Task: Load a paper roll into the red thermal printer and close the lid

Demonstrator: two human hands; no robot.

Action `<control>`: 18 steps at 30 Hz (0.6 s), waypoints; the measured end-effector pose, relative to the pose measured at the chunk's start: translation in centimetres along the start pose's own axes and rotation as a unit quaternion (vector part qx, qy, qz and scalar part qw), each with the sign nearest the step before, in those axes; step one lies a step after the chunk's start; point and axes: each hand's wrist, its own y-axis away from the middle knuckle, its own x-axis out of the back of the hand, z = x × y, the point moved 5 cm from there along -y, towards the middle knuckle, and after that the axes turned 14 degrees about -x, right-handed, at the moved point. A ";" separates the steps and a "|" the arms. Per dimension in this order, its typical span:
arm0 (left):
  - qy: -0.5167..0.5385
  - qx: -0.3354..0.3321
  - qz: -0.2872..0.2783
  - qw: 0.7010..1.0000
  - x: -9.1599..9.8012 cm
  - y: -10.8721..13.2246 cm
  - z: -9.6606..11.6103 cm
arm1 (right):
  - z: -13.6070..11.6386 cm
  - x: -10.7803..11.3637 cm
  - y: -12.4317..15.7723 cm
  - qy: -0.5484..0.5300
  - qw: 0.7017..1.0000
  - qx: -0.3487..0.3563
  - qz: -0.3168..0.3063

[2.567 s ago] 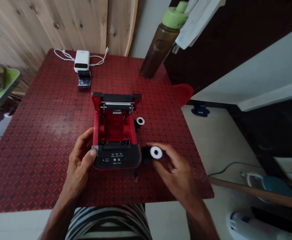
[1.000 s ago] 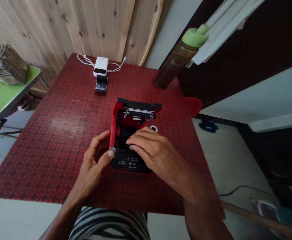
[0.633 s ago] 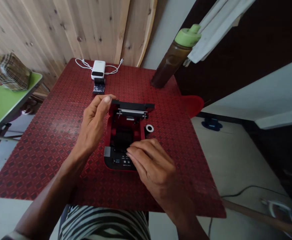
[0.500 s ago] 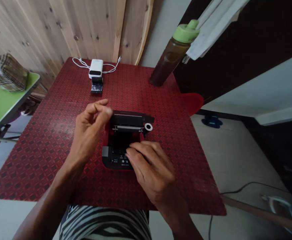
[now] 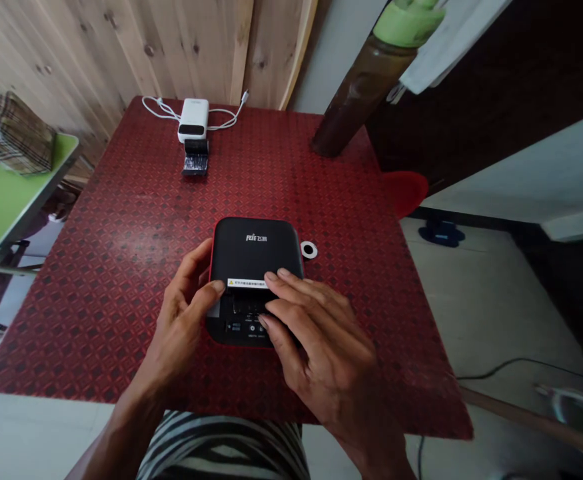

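Note:
A small black and red printer [image 5: 254,257] sits on the red patterned table [image 5: 121,220] with its black lid down. My left hand [image 5: 184,320] grips the printer's left front corner, thumb on the lid edge. My right hand [image 5: 316,333] rests on the front of the printer, fingertips on the lid's front edge and the button panel. A small white-cored roll [image 5: 309,250] lies on the table just right of the printer.
A white power bank [image 5: 192,120] with a white cable and a small black device [image 5: 196,157] lie at the far side. A tall brown bottle [image 5: 366,80] with a green cap stands far right. A green side table [image 5: 6,200] is at left.
My right hand brought a roll into the open red compartment. My left hand reached to the raised lid and swung it down. The lid is now down, both hands on the printer's front.

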 end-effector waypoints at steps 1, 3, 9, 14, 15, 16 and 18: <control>-0.003 0.002 0.002 1.000 0.0 0.0 0.0 | 0.0 0.0 0.0 0.000 1.000 -0.002 -0.003; -0.004 0.006 0.004 1.000 0.1 0.0 0.1 | -0.1 0.1 -0.1 -0.001 1.000 -0.006 -0.007; -0.011 -0.011 0.002 1.000 0.2 -0.2 -0.2 | -0.1 0.0 0.1 -0.012 1.000 -0.007 -0.009; -0.002 -0.013 -0.011 1.000 1.1 0.7 -0.4 | 0.8 0.4 1.8 -0.051 0.997 -0.023 0.043; -0.001 -0.015 -0.016 1.000 1.3 1.0 -0.4 | 1.1 0.6 2.4 -0.062 0.995 -0.036 0.067; -0.001 -0.017 -0.021 1.000 1.5 1.2 -0.3 | 1.5 0.7 3.2 -0.072 0.992 -0.056 0.087; -0.005 -0.015 -0.026 1.000 1.8 1.6 -0.2 | 2.3 0.7 4.7 -0.091 0.984 -0.108 0.109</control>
